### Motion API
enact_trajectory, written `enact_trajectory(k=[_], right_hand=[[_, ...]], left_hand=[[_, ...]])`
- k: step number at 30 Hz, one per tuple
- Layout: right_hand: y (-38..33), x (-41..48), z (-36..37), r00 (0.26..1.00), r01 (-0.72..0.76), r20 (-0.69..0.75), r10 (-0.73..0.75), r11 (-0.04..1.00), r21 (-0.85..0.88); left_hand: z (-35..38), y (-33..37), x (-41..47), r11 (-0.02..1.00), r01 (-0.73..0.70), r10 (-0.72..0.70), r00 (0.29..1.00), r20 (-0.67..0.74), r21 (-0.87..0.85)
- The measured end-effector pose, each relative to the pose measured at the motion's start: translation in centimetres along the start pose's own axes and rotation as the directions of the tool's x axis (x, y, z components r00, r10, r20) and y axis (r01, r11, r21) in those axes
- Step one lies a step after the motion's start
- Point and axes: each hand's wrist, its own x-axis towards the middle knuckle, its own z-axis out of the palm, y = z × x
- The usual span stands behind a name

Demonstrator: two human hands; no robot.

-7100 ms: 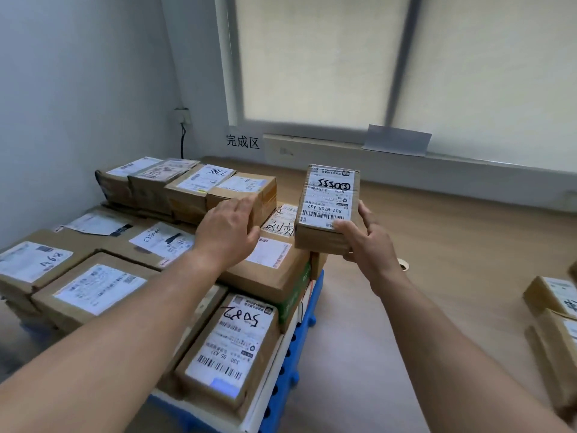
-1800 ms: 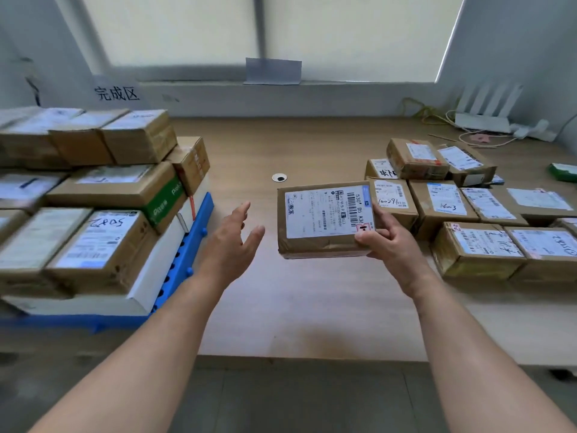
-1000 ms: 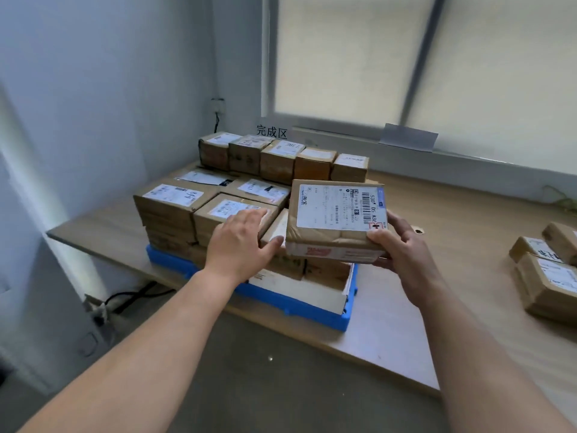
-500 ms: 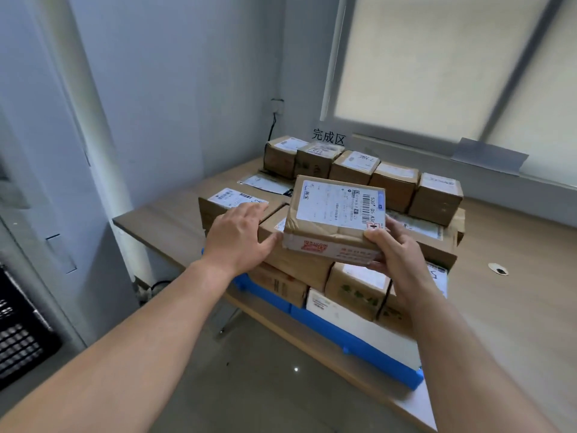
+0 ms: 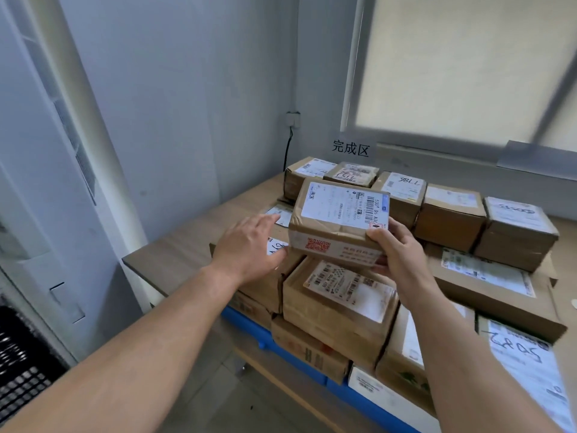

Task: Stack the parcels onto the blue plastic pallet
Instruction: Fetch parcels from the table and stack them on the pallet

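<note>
The right hand (image 5: 396, 254) holds a brown cardboard parcel (image 5: 338, 220) at its right near corner: the thumb lies on the top edge by the barcode and the other fingers are curled under the bottom. The parcel is over the near left part of the stack of parcels (image 5: 487, 285) that stands on the blue plastic pallet (image 5: 246, 323). Its long axis runs from left to right across the view, almost parallel to the back row. The face with the white shipping label looks up and is tipped a little toward the camera, with the barcode end at the right. The near long side carries red print. Directly under it sits a taped box (image 5: 343, 295) with a smaller label; I cannot tell whether the held parcel touches this box or is just above it. The left hand (image 5: 249, 251) is just beside the left end of the parcel, with straight, slightly spread fingers that grasp nothing. Its thumb is close to the lower left corner, but contact is not clear. Behind, a row of small boxes (image 5: 449, 214) stands on top of the stack along the far edge. The pallet lies on a wooden table (image 5: 175, 254) in the corner of the room. On the wall above are a sign with black characters (image 5: 351, 148) and a wall socket (image 5: 293, 118).
</note>
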Motion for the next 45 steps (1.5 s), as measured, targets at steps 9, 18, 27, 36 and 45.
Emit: enact_trajectory(k=[9, 18, 27, 36, 45], right_hand=[[0.3, 3.7, 4.4, 0.999, -0.022, -0.047, 0.02, 0.999, -0.036], [0.0, 6.6, 9.7, 0.988, -0.097, -0.13, 0.084, 0.991, -0.09], [0.8, 7.9, 13.6, 0.985, -0.159, -0.105, 0.135, 0.952, -0.262], [1.8, 7.9, 15.7, 0.963, -0.199, -0.264, 0.055, 0.808, -0.555], [2.2, 8.1, 16.7, 0.937, -0.273, -0.347, 0.032, 0.686, -0.675]], left_hand=[[1.4, -3.5, 4.8, 0.995, -0.057, 0.061, 0.997, 0.048, -0.082], [1.6, -8.7, 10.2, 0.963, -0.079, 0.139, 0.965, 0.221, -0.257], [4.9, -13.5, 14.5, 0.911, -0.09, 0.204, 0.946, 0.25, -0.402], [6.8, -14.9, 15.6, 0.863, -0.157, 0.317, 0.909, 0.271, -0.481], [7.6, -15.3, 16.3, 0.862, -0.165, 0.323, 0.908, 0.268, -0.48]])
